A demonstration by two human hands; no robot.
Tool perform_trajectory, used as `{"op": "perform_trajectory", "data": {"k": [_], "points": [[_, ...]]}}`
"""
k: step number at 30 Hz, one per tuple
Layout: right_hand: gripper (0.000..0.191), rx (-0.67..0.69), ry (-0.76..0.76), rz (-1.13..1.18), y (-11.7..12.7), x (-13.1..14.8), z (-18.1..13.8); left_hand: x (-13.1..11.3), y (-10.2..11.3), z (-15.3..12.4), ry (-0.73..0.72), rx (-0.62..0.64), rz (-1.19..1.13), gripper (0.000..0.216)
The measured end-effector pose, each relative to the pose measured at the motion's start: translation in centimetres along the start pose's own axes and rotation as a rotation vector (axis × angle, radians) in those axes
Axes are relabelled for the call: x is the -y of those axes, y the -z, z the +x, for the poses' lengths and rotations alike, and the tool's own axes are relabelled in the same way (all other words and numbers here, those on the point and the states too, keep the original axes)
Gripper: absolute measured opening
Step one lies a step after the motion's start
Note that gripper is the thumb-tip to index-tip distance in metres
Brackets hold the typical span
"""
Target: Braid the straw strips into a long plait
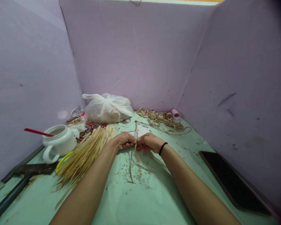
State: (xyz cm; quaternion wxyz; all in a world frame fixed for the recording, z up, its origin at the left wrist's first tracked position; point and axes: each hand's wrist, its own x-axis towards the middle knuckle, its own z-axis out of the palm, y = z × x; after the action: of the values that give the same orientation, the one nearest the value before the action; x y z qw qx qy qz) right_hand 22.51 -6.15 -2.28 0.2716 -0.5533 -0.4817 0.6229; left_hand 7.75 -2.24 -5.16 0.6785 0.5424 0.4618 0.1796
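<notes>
Over the middle of the green table my left hand and my right hand meet, both closed in a pinch on a thin braided straw cord. The cord runs away from me to a small knot at its far end. Loose straw strands hang from between my fingers toward me, and some trail off to the right under my right wrist. A black band circles that wrist. Beside my left forearm lies a bundle of pale straw strips.
At left stand a white pot with a red stick and a hammer-like tool. Behind are a tied plastic bag, tangled braided cord and a pink spool. A dark flat tablet-like object lies right.
</notes>
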Motion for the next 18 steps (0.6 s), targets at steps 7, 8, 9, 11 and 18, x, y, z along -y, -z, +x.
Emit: {"op": "perform_trajectory", "data": {"k": [7, 8, 9, 11, 18], "points": [[0.014, -0.101, 0.116, -0.128, -0.1, -1.7, 1.4, -1.1, -0.3, -1.2, 0.098, -0.147, 0.39, 0.014], [0.013, -0.1, 0.129, -0.116, -0.1, -1.9, 1.5, -1.3, -0.3, -1.4, 0.109, -0.162, 0.439, 0.016], [0.011, -0.101, 0.139, -0.096, -0.1, -2.1, 1.6, -1.4, -0.3, -1.6, 0.106, -0.166, 0.463, 0.016], [0.007, -0.112, 0.147, -0.038, -0.2, -2.4, 1.7, -1.6, -0.2, -1.8, 0.077, -0.145, 0.461, 0.016], [0.006, -0.143, 0.146, 0.093, -0.4, -3.0, 1.6, -1.9, 1.9, -2.3, 0.095, -0.129, 0.498, 0.014]]}}
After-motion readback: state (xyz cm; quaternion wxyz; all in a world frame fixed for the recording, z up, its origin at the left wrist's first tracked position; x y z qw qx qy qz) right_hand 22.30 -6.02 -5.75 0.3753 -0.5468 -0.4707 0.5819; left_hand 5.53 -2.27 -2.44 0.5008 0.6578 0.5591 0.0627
